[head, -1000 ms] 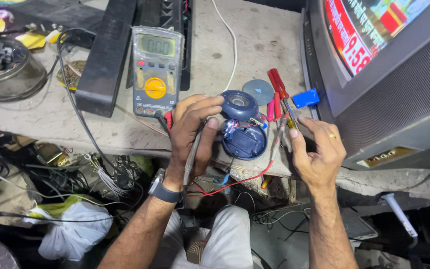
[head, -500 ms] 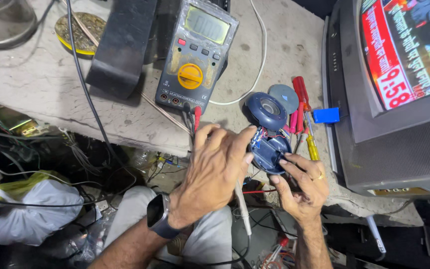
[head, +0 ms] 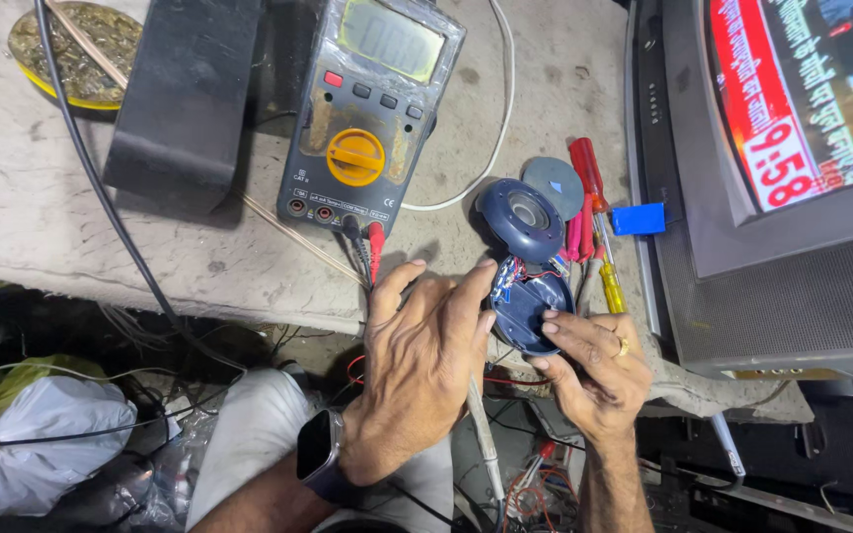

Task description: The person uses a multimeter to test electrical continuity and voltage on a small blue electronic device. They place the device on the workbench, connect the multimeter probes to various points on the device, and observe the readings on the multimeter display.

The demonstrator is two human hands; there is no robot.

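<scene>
Two hands (head: 426, 365) (head: 589, 370) grip blue round casing (head: 530, 308) beside multimeter (head: 367, 114).

Red-white TV screen (head: 802, 89) top right; grey multimeter display (head: 391, 39).

the speaker shell (head: 533, 314) is dark blue, with red and white wires showing inside; its other half (head: 520, 217) is dark blue with a grey centre. the meter (head: 367, 114) is grey with a yellow dial, one red button and a pale green screen. the screwdrivers (head: 589, 212) are red and yellow. the clip (head: 638, 218) is bright blue. the bench (head: 41, 237) is pale, stained grey. the watch (head: 320, 456) is black. the ring (head: 623, 346) is gold.
</scene>
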